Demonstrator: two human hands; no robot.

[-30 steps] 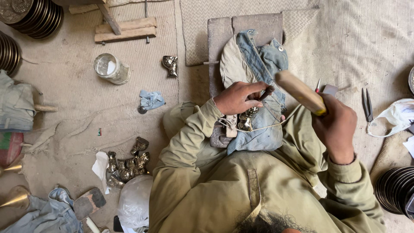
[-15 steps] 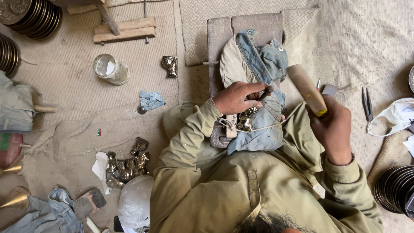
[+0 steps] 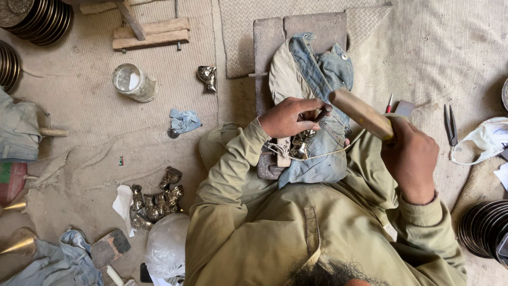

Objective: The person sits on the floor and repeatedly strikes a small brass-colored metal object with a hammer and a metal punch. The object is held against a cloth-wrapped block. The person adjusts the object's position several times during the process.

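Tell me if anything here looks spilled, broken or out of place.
Nothing looks broken or spilled. The oddest thing is a face mask lying crumpled on the floor cloth beside the pliers. A lone metal piece lies apart from the pile.

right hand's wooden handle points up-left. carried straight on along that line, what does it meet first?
Probably the left hand: the wooden handle held in the right hand ends right beside its fingertips, above the denim cloth. Height gap unclear.

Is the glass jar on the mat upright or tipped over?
Tipped. The glass jar lies on its side on the mat, its mouth facing upper left.
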